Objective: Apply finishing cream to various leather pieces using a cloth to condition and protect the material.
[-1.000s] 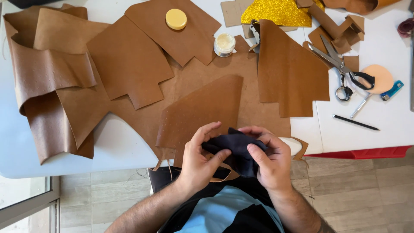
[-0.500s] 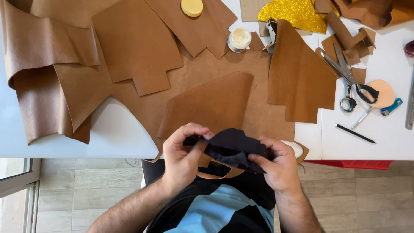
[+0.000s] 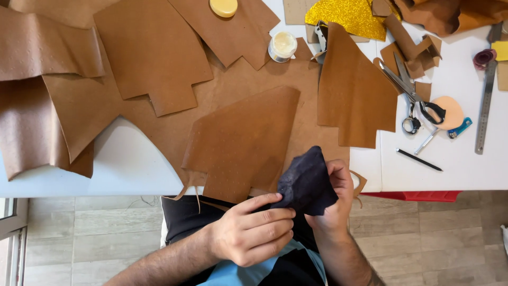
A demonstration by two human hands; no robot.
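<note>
Both hands meet just off the near edge of the white worktop point(image 3: 132, 169), over the person's lap, and share one thing: a dark navy piece of fabric point(image 3: 307, 182), bunched into a rough wedge whose tip points up toward the worktop. The right hand point(image 3: 333, 193) is closed around the fabric from behind and beneath, thumb and fingers showing along its right side. The left hand point(image 3: 254, 228) is curled, its thumb and forefinger pinching the fabric's lower left edge, the other fingers folded below.

Just beyond the fabric, a tan leather panel point(image 3: 241, 143) with a stepped lower outline overhangs the near edge, thin leather strips dangling from it. It lies on a larger sheet of brown leather that covers the middle of the worktop. A second stepped panel point(image 3: 153, 58) lies toward the far left, and folded brown hide point(image 3: 37, 90) is piled at the left edge. Another tan piece point(image 3: 352, 92) stands tilted to the right of centre.

Along the far edge sit a small open jar of pale paste point(image 3: 282, 45), its yellow lid point(image 3: 224, 7) apart from it, and a sheet of gold glitter material point(image 3: 352, 16). On the bare right part lie scissors point(image 3: 415, 98) with black handles, a round peach-coloured pad point(image 3: 448, 112), a black pencil point(image 3: 419, 159) and a metal ruler point(image 3: 486, 95) near the right edge
</note>
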